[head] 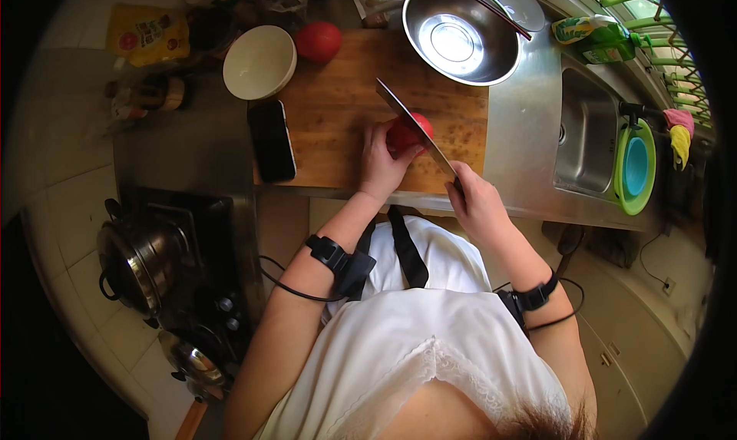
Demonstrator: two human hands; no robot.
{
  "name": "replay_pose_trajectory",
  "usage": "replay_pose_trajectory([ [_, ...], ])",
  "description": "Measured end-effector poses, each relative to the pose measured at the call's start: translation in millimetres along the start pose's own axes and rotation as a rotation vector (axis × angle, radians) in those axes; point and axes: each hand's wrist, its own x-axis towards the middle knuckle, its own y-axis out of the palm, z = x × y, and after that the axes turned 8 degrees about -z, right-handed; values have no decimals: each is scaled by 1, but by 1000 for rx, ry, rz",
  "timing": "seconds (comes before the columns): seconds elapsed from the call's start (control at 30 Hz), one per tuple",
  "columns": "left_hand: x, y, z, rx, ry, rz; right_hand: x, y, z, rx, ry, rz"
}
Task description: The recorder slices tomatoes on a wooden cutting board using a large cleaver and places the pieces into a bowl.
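My left hand (384, 162) holds a red tomato (402, 136) down on a wooden cutting board (339, 103), its fingers and thumb around the left side. My right hand (477, 201) grips the handle of a kitchen knife (433, 147). The blade slants up and left across the tomato; whether it has entered the skin I cannot tell. A second tomato (318, 41) rests at the board's far left corner, beside a white bowl (259, 63). A steel mixing bowl (411, 28) with chopsticks (489, 5) across its rim stands at the far right corner.
A smartphone (272, 141) lies on the board's left edge. To the right are a steel sink (584, 135), a green basin (624, 178) and a green detergent bottle (610, 45). A steel pot (141, 264) stands at the stove on the left. A cable hangs from each forearm strap.
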Motion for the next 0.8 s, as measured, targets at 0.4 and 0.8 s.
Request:
replay_pose_trajectory([
  [0.4, 4, -4, 5, 31, -23, 34, 1, 36, -29, -6, -9, -18],
  [0.8, -30, -49, 26, -277, -353, 173, -7, 16, -19, 256, -55, -206],
])
